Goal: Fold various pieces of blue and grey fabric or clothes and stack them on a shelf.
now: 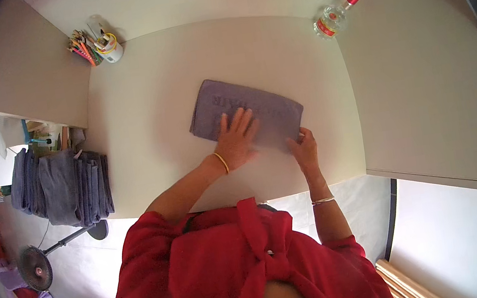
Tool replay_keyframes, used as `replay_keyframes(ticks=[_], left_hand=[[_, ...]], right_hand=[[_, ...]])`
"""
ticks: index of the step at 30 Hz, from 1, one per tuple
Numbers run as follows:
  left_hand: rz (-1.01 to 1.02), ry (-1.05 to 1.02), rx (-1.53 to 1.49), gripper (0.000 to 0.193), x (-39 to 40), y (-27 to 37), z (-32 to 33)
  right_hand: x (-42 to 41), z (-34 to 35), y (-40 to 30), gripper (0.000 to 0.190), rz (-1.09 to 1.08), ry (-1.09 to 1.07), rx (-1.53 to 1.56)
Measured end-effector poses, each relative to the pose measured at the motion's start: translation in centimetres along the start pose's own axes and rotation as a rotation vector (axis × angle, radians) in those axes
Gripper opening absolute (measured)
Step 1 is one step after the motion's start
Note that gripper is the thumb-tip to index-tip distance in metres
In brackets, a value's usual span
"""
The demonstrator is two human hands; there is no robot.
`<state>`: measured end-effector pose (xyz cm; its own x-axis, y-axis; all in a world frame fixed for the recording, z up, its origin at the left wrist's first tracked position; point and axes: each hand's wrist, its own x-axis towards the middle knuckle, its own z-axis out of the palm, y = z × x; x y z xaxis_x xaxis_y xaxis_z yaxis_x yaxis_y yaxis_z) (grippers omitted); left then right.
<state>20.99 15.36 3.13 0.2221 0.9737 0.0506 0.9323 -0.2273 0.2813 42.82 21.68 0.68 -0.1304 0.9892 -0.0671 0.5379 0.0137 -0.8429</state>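
A folded grey-purple towel lies at a slant on the pale tabletop, with dark lettering on its upper face. My left hand rests palm down over the towel's near edge, fingers spread across the cloth. At the near right corner, my right hand pinches the towel, the thumb on top and the fingers around the side edge. The palm of the left hand hides part of the near edge.
A stack of folded grey towels stands at the table's left edge. Colored pencils and a white cup of brushes occupy the back left corner. A red-capped glass bottle stands back right, between side panels. A fan is on the floor at left.
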Motion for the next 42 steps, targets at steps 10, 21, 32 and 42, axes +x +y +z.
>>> replay_keyframes(ticks=[10,21,32,42], left_hand=[[-0.342,0.161,-1.204,0.046,-1.7,1.4,4.4],[-0.785,0.372,-1.982,0.048,-5.4,-2.4,0.7],[-1.102,0.561,-0.934,0.062,-10.1,-2.6,0.5],[-0.94,0.321,-1.259,0.05,-9.8,-4.1,-0.7]], right_hand=[[-3.4,-2.2,-7.7,0.038,0.265,-0.318,0.673],[-4.3,2.2,-4.3,0.041,0.25,-0.404,0.496],[-0.2,6.3,-4.3,0.049,-0.186,-0.156,-0.037],[-1.8,6.0,-3.6,0.038,-0.098,-0.49,0.01]])
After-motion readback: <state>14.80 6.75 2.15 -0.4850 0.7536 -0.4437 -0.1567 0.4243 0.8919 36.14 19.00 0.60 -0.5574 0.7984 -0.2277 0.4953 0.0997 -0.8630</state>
